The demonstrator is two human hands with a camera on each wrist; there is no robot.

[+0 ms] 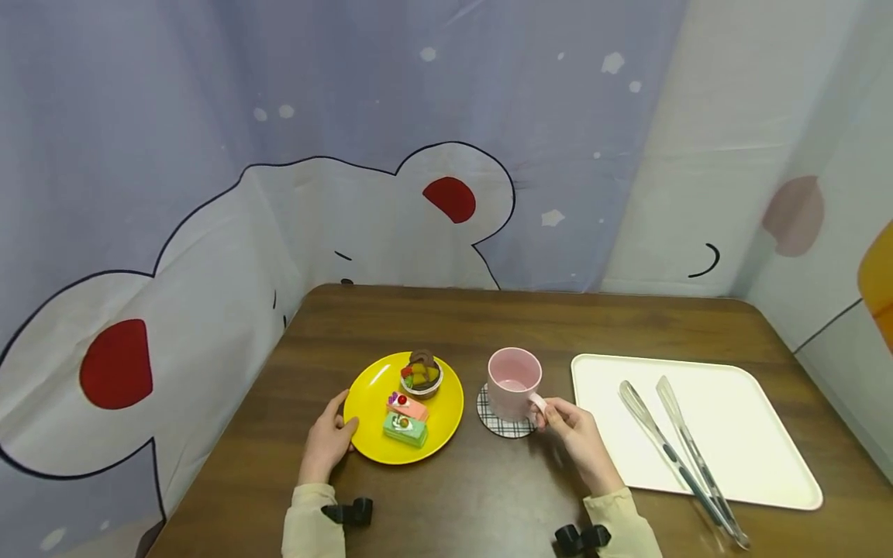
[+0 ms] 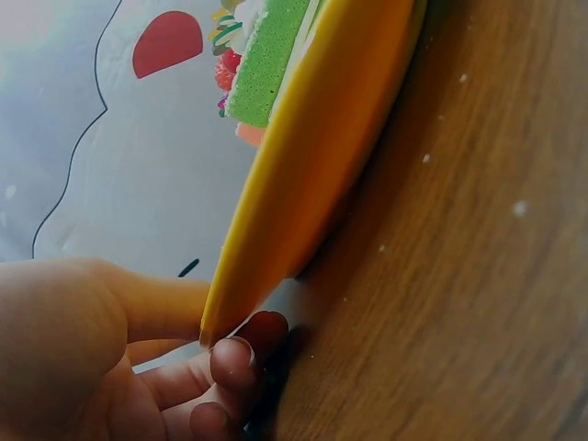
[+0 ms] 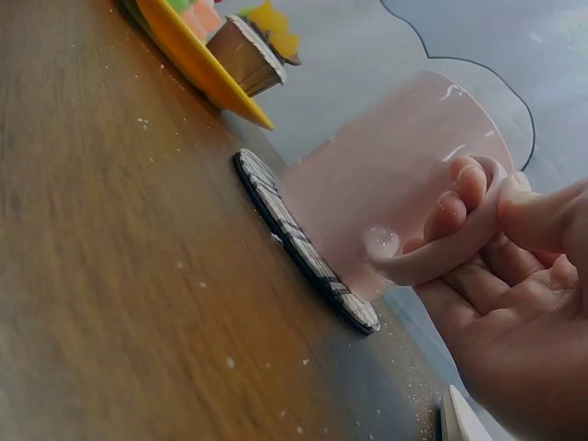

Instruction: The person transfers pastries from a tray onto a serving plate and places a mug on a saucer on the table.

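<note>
My left hand (image 1: 329, 438) pinches the left rim of a yellow plate (image 1: 368, 387), thumb on top and fingers beneath the edge, as the left wrist view shows. On the plate are a fruit-topped cupcake (image 1: 422, 375), a pink cake slice (image 1: 410, 408) and a green cake slice (image 1: 405, 429). To the right, a pink mug (image 1: 512, 387) stands upright on a round checked coaster (image 1: 497, 424). My right hand (image 1: 577, 440) grips the mug's handle (image 3: 441, 257), with fingers through the loop and thumb against its outer side.
A white tray (image 1: 760, 434) lies on the wooden table (image 1: 446, 318) at the right. Two pairs of metal tongs (image 1: 656, 422) rest across it, their handle ends reaching past its front edge. A patterned curtain (image 1: 335, 77) hangs behind the table.
</note>
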